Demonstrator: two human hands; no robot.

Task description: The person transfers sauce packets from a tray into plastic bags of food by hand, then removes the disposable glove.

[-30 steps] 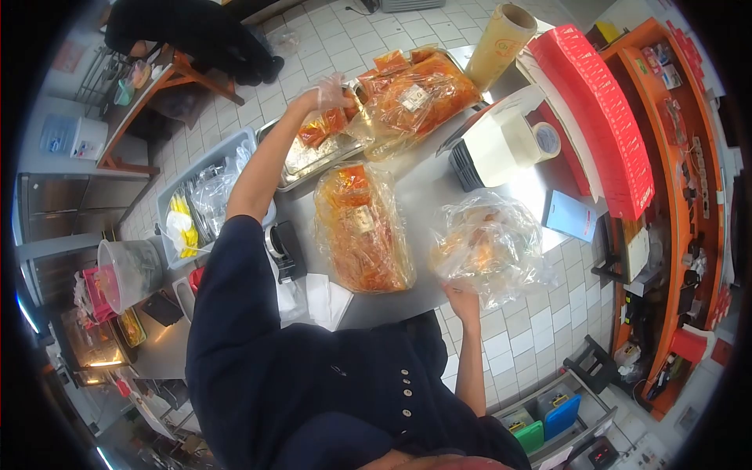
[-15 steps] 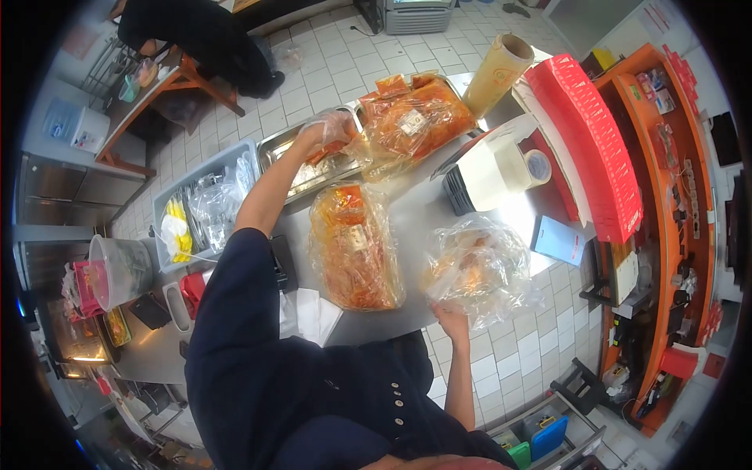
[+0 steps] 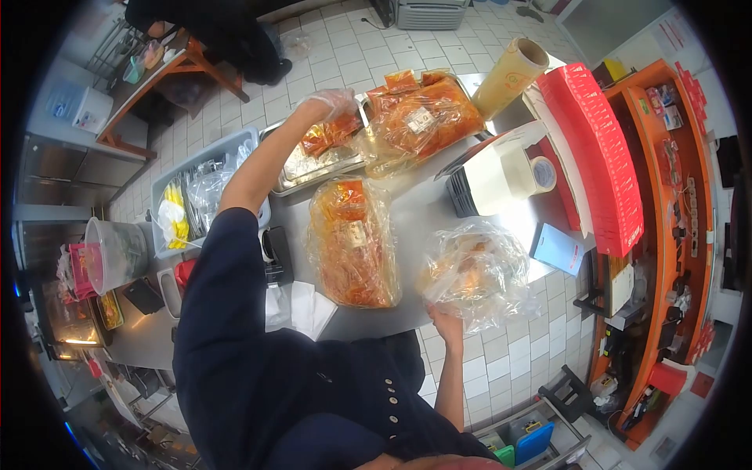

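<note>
My left hand [image 3: 333,103], in a clear plastic glove, reaches over the metal tray [image 3: 294,185]. Its fingers are curled onto orange-red sachets [image 3: 329,137], though the fingertips are partly hidden. At the table's near edge, the bare fingers of my right hand [image 3: 447,325] pinch the rim of a clear plastic bag [image 3: 478,270]. Something orange shows inside this bag. Between my arms lies a large clear bag of reddish-orange food [image 3: 356,262], with a sachet and a pale label on top. A similar packed bag [image 3: 431,117] rests on a tray at the back.
Right of the bags stand a roll of film [image 3: 509,78], a white container [image 3: 497,184], a tape roll [image 3: 542,174], a long red box [image 3: 599,157] and a blue booklet [image 3: 558,249]. A grey bin [image 3: 262,207] holds plastic bags at left. Another person [image 3: 227,39] is beyond.
My left hand has moved slightly up and right over the tray, and more of the sachets shows below it. My right hand stays at the clear bag's rim. The view has shifted slightly.
</note>
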